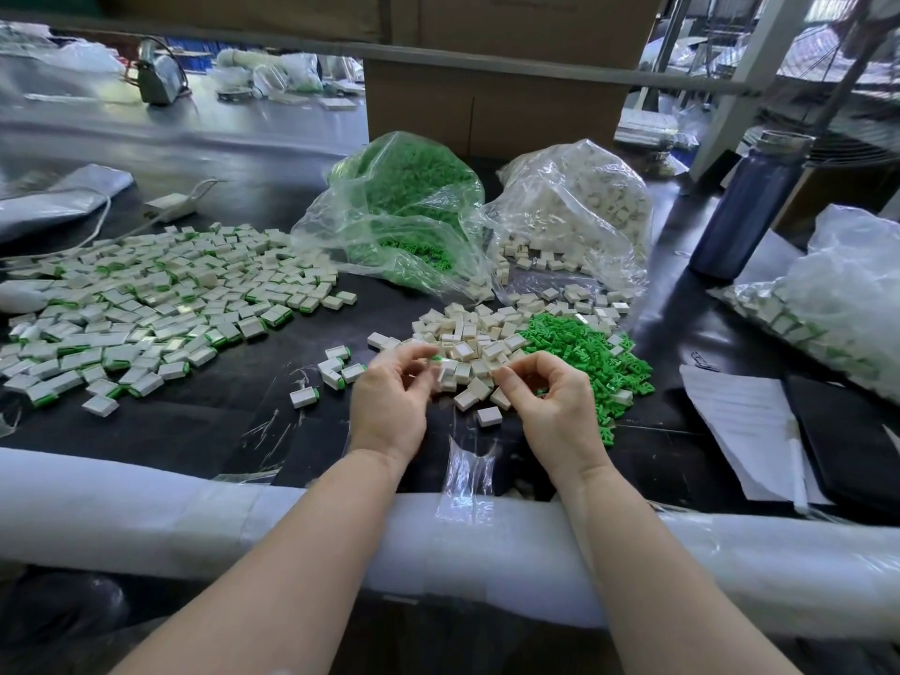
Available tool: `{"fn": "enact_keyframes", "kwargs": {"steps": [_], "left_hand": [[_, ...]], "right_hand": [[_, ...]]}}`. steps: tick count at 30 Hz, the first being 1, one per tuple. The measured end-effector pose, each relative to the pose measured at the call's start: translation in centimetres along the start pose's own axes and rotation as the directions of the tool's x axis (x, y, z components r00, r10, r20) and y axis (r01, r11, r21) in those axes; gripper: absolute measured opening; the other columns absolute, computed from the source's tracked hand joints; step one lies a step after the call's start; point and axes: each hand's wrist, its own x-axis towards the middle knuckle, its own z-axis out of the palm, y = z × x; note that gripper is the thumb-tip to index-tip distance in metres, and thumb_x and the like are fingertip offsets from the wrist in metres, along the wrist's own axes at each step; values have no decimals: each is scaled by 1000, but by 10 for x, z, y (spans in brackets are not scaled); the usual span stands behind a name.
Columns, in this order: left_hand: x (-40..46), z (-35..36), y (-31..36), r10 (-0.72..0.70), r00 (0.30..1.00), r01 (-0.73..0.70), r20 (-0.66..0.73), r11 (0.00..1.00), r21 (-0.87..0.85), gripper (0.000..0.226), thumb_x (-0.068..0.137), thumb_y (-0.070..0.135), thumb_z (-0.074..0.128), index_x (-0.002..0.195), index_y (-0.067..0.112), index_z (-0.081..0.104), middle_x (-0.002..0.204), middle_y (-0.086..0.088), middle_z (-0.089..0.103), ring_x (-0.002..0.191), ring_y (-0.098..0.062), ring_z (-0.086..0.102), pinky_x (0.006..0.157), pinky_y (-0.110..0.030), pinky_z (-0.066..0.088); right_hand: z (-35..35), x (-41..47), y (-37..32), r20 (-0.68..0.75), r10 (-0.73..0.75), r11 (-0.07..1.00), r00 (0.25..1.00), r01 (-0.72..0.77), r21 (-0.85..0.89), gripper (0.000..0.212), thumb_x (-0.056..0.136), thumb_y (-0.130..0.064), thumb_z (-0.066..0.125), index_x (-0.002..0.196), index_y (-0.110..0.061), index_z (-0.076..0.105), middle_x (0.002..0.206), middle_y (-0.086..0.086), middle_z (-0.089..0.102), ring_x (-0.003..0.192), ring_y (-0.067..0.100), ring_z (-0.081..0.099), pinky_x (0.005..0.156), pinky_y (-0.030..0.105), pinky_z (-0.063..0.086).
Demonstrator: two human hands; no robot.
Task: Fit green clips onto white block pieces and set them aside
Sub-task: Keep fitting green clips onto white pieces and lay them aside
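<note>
I see a dark tabletop point(146, 431), white foam padding point(146, 518) along its near edge, cardboard boxes point(496, 104) at the far edge, and daylit metal framing point(730, 85) beyond.

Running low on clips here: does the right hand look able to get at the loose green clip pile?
Probably yes: the green clip pile lies uncovered beside the right hand, with nothing between them.

— Table point(204, 431)? Black, glossy.
— Loose clips point(584, 353), right of centre? Bright green, plain.
— Block pieces point(467, 343) beside them? Off-white.
— Finished pile point(146, 304), left? White with green edging.
— Far bags? Clear; one point(399, 207) filled green, one point(579, 211) cream-white.
— Bottle point(750, 207), far right? Dark navy.
— Near-edge padding point(195, 523)? White foam.
</note>
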Motion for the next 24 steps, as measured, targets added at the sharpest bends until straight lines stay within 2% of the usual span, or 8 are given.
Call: {"fn": "enact_keyframes", "kwargs": {"steps": [3, 6, 9, 12, 16, 24], "left_hand": [[5, -6, -3, -13, 976, 36, -219, 994, 103, 20, 88, 4, 59, 101, 14, 70, 99, -6, 59, 84, -18, 59, 82, -20, 44], [8, -9, -5, -54, 958, 107, -282, 978, 177, 25, 88, 0, 56, 111, 5, 66, 113, -9, 47, 99, -24, 56, 86, -11, 34], [8, -9, -7, -108, 959, 176, -261, 951, 254, 28, 88, -1, 54, 116, -2, 61, 128, -16, 38, 113, -28, 48, 93, -14, 30], [7, -8, -6, -128, 963, 202, -238, 925, 321, 30, 89, 0, 52, 118, -3, 58, 133, -16, 32, 121, -30, 39, 101, -20, 25], [6, -6, -6, -117, 964, 204, -238, 901, 384, 28, 89, 3, 55, 116, -2, 59, 135, -16, 31, 124, -32, 33, 101, -21, 22], [4, -4, -7, -112, 985, 164, -132, 846, 508, 19, 89, 14, 58, 104, 6, 68, 133, -11, 36, 125, -30, 26, 104, -25, 20]], "right_hand": [[-1, 1, 0, -43, 16, 1000, 999, -17, -24, 12, 81, -11, 71, 71, -6, 65, 65, 2, 60, 59, 5, 49, 60, 15, 42], [-1, 1, 0, -59, 34, 999, 998, -35, -17, 13, 81, -10, 70, 70, -7, 64, 65, 1, 60, 58, 5, 49, 60, 16, 42], [-2, 1, 1, -69, 46, 999, 997, -46, -5, 14, 81, -10, 70, 69, -8, 64, 63, 0, 59, 56, 2, 48, 57, 12, 42], [-2, 2, 1, -75, 50, 999, 996, -50, 3, 13, 81, -10, 70, 70, -6, 65, 64, 2, 60, 56, 4, 48, 57, 12, 42], [-2, 2, 2, -71, 54, 999, 996, -54, -5, 14, 81, -11, 70, 69, -8, 65, 63, 0, 60, 55, 0, 48, 57, 12, 43], [-3, 1, 3, -67, 57, 998, 996, -58, -22, 18, 81, -12, 70, 65, -15, 62, 60, -4, 57, 55, -3, 49, 56, 10, 41]]}}
